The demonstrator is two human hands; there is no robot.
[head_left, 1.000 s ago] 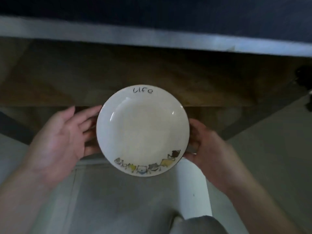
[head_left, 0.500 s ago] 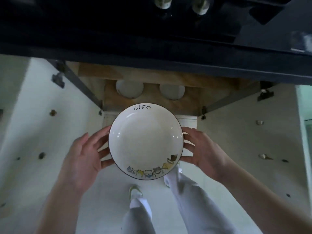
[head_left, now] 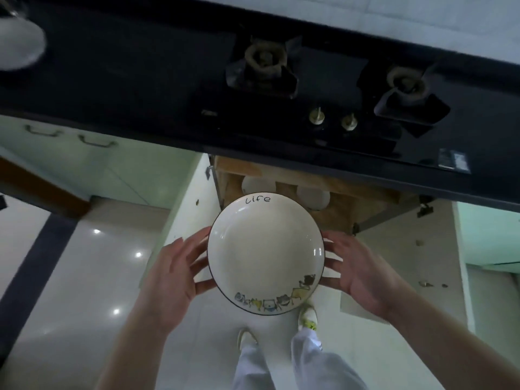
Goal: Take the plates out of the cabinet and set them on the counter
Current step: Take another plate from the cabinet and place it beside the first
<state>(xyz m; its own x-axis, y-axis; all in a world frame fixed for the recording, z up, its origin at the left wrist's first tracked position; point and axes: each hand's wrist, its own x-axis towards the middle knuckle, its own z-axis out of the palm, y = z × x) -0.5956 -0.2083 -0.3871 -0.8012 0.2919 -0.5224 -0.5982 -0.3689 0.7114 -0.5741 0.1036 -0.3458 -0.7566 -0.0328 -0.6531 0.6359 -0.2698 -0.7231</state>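
I hold a white plate (head_left: 264, 253) level in front of me, with "Life" written at its far rim and small cartoon animals along its near rim. My left hand (head_left: 176, 277) grips its left edge and my right hand (head_left: 357, 270) grips its right edge, fingers under the rim. Below and beyond the plate the open cabinet (head_left: 337, 209) shows a wooden shelf with two more white plates (head_left: 313, 197) lying on it, partly hidden by the held plate. The black counter (head_left: 140, 94) runs across the top of the view.
A gas hob with two burners (head_left: 264, 60) and two knobs (head_left: 316, 117) is set into the counter. A pale object (head_left: 17, 43) sits at the counter's far left. Open white cabinet doors (head_left: 183, 220) stand either side of me. My legs and shoes (head_left: 308, 316) are on the glossy floor.
The plate has come up and out of the cabinet in both hands. My view has risen, so the hob and counter top now show above the cabinet opening.
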